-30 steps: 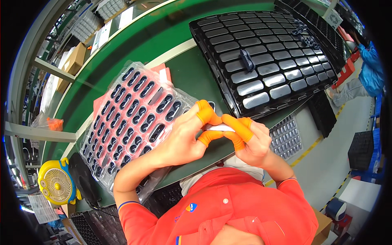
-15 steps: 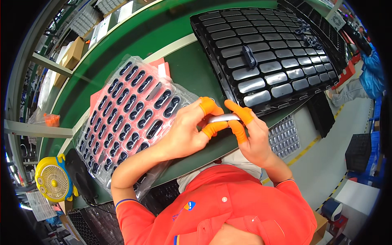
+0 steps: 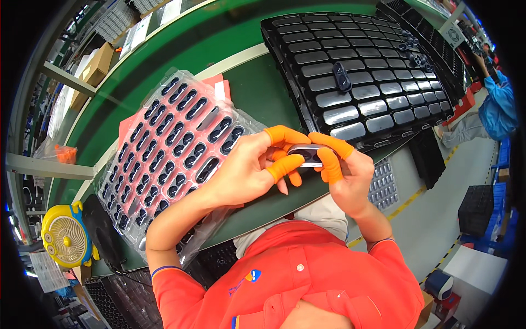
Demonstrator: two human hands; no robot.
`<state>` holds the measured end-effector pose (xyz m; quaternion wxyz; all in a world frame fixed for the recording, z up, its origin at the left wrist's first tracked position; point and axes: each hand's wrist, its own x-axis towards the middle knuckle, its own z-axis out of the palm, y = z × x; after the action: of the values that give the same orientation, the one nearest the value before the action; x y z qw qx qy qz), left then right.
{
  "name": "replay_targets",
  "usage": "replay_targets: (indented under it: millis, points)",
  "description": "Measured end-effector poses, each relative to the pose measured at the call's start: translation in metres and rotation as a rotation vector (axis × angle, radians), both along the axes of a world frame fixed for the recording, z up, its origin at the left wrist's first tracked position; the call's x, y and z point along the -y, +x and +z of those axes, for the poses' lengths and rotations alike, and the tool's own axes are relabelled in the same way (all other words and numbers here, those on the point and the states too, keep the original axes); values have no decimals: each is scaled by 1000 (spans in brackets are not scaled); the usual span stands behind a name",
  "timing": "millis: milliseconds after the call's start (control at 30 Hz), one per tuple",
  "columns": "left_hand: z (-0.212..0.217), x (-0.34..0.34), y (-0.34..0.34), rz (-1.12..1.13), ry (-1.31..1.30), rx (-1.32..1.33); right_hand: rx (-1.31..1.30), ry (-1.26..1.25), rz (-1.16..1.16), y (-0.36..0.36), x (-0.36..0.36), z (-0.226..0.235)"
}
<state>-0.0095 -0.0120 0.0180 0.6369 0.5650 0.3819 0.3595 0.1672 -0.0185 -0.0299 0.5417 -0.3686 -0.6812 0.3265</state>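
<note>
Between the fingertips of both hands is a small oval case-like part [image 3: 310, 156] with a silvery rim and a dark, recessed face. My left hand [image 3: 249, 167] grips its left end with finger and thumb. The opposite end is pinched by my right hand [image 3: 350, 171]. Orange finger cots cover several fingertips. To the left, a clear plastic tray [image 3: 183, 75] holds rows of similar dark oval parts over pink sheeting. Beyond my right hand lies a black tray [image 3: 344, 114] of oblong pockets, with one dark oval part [image 3: 342, 77] resting on it.
A yellow and blue fan [image 3: 67, 236] stands at the table's left end. More small dark parts [image 3: 419, 59] lie on the black tray's far right. Another clear tray [image 3: 383, 186] shows below the table's right edge. A person in blue [image 3: 498, 104] is at the far right.
The oval part has been tilted, so its dark recessed face shows instead of its smooth silvery side. Both hands have shifted slightly right, and their fingers have changed position around it.
</note>
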Motion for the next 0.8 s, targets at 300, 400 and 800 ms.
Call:
replay_targets:
  millis: [300,400,800]
  points:
    - [-15,2,-1,-11,14,-10,-44,-55,-55,-4,6,-1]
    - [0,-2,-2,-100,-83,149,-65,-108,-81,1,5,3]
    - [-22,2,-2,19,393,-178,4,-202,59,-2,3,-5]
